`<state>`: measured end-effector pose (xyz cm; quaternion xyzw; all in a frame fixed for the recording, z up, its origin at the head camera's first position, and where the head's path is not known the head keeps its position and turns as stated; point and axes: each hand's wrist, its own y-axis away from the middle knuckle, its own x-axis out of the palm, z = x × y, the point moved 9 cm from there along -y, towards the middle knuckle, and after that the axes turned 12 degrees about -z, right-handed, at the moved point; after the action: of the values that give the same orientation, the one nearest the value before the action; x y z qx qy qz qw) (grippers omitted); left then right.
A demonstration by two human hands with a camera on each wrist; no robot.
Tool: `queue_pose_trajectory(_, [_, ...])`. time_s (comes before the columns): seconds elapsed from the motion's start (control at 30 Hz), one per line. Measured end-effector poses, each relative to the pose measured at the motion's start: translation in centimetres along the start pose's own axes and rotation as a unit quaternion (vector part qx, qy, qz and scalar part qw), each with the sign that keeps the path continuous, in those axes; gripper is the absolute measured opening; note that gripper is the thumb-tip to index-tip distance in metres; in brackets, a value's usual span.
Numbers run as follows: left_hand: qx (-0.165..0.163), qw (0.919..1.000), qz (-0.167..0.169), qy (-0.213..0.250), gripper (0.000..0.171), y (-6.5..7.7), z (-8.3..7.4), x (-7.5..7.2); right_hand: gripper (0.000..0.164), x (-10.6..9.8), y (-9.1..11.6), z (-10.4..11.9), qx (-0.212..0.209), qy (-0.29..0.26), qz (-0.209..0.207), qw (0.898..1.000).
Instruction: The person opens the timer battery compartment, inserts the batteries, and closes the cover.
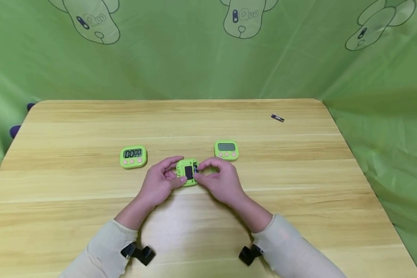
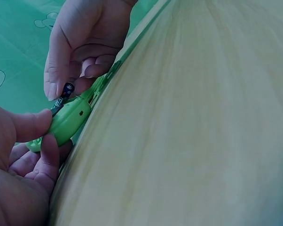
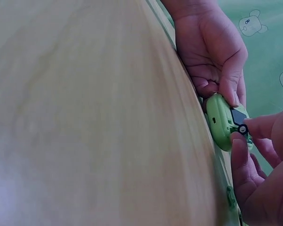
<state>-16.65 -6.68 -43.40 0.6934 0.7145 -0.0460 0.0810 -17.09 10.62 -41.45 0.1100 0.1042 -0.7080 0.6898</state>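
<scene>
Near the middle of the table my left hand [image 1: 158, 184] holds a green digital timer [image 1: 188, 173] by its left side, back face up. The timer's battery compartment lies uncovered along its right side. Between thumb and fingers my right hand [image 1: 223, 180] pinches a small dark battery [image 1: 196, 167] at that compartment. From the left wrist view, the battery [image 2: 63, 96] stands tilted, one end raised above the timer's body [image 2: 68, 123]. The right wrist view shows the battery's round end [image 3: 243, 129] between the right thumb and finger.
A second green timer [image 1: 133, 156], its display reading 00:00, lies face up to the left. Just beyond the right hand is a third one [image 1: 226, 150] with a blank display. Another battery [image 1: 277, 118] lies at the back right of the wooden table [image 1: 298, 173]. Green cloth [image 1: 180, 69] hangs behind.
</scene>
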Motion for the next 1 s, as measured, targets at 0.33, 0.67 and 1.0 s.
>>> queue_pose_trajectory(0.33, [-0.005, 0.9999, -0.004, 0.012, 0.058, 0.0, 0.0, 0.0, 0.042, 0.4, 0.4, 0.5, -0.031, -0.028, 0.063, 0.997])
queue_pose_trajectory(0.67, [-0.024, 0.9995, -0.004, 0.019, 0.059, 0.0, 0.2, -0.2, 0.05, 0.3, 0.3, 1.1, -0.104, 0.05, 0.058, 0.992])
queue_pose_trajectory(1.0, [-0.023, 0.9995, 0.003, 0.021, 0.057, 0.0, 0.2, -0.2, 0.068, 1.2, 0.4, 1.1, -0.127, 0.114, 0.101, 0.98])
